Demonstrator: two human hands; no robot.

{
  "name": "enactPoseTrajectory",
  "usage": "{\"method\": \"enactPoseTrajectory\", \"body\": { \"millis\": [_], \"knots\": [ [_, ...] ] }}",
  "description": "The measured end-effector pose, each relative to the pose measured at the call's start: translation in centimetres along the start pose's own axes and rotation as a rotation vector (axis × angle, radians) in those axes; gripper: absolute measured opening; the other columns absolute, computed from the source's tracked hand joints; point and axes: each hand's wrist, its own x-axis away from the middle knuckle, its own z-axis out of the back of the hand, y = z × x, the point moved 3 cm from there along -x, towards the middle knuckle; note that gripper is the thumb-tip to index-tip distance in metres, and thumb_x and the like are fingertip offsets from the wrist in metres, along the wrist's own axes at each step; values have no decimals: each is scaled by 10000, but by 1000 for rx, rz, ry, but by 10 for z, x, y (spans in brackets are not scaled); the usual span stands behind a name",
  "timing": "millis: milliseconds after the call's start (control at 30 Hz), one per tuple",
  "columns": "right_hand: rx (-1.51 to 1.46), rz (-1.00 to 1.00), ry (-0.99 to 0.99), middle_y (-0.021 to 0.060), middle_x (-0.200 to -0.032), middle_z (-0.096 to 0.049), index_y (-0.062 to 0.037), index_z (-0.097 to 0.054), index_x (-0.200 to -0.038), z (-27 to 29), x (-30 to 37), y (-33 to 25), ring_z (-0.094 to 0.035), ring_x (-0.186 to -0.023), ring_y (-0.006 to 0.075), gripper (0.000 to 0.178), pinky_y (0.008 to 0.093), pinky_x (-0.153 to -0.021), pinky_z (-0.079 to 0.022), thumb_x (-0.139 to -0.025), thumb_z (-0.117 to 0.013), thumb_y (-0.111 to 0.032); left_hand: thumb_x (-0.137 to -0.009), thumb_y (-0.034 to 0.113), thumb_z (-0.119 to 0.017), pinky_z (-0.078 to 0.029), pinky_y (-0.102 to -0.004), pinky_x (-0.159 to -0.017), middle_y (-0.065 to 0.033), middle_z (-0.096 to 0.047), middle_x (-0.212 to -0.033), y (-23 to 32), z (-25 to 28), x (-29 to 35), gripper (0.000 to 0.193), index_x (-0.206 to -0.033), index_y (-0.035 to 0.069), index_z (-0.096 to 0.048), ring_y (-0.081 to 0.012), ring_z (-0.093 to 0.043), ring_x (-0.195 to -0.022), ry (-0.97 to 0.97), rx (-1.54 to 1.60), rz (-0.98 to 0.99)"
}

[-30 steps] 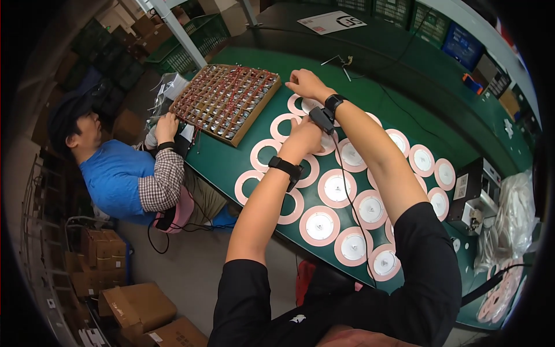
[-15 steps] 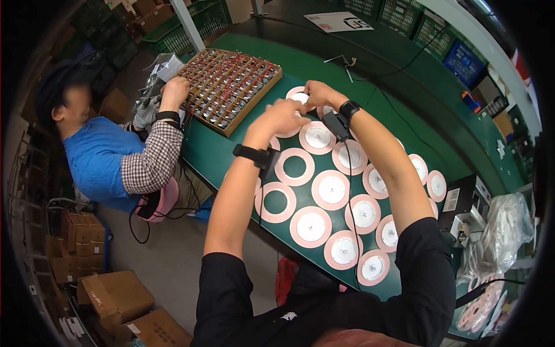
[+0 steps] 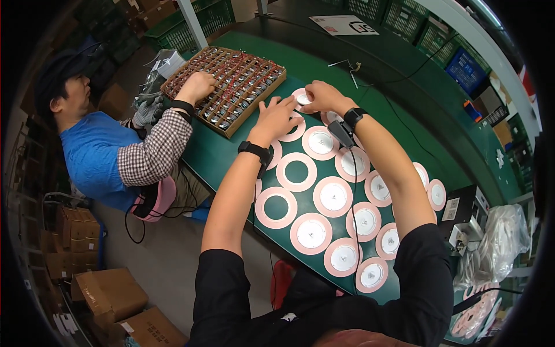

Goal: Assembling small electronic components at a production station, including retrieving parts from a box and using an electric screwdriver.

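Rows of flat pink rings lie on the green table (image 3: pixel 222 151); many have a white round disc (image 3: pixel 333 197) in the middle, and some are bare, such as one pink ring (image 3: pixel 277 222). My right hand (image 3: pixel 326 97) is at the far end of the rows, its bent fingers closed on the edge of a white disc (image 3: pixel 302 100) inside a pink ring. Its fingertips are partly hidden. My left hand (image 3: pixel 275 120) lies with fingers spread over another pink ring (image 3: pixel 296 132), partly covering it. Dark straps with small devices circle both wrists.
At left a co-worker (image 3: pixel 98 156) reaches into a divided cardboard box (image 3: pixel 254 98) of small metal parts with red wires. A black metal device (image 3: pixel 465 211) and clear plastic bags (image 3: pixel 500 231) are at right. A thin cable (image 3: pixel 356 231) crosses the rings. Green crates (image 3: pixel 402 23) stand behind.
My left hand has drawn back to the left, away from my right hand, and its fingers have spread. My right hand stays by the far ring. The co-worker's hand has moved further over the box.
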Motion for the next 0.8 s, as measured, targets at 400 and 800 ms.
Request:
{"method": "enactPoseTrajectory", "body": {
  "millis": [400, 800],
  "knots": [
    [-100, 23, -26, 141, -1051, -599, -76, -626, -859, 5, 3, 20, -607, -1024, 325, 385, 396, -851, -509, -696, -893, -300, -966, 452, -610, -262, -713, -1112, -29, -589, -1467, 15, 8, -16, 456, -1326, 181, -685, -314, -472, -1367, -145, -47, -15],
    [91, 0, 31, 161, -1047, -715, -70, -678, -957, -3, -3, 0, -683, -1019, 372, 425, 446, -836, -558, -700, -891, -332, -960, 453, -596, -281, -728, -1102, -62, -636, -1403, 8, 8, -17, 445, -1275, 163, -718, -324, -514, -1322, -165, -38, 8]
  ]
}}
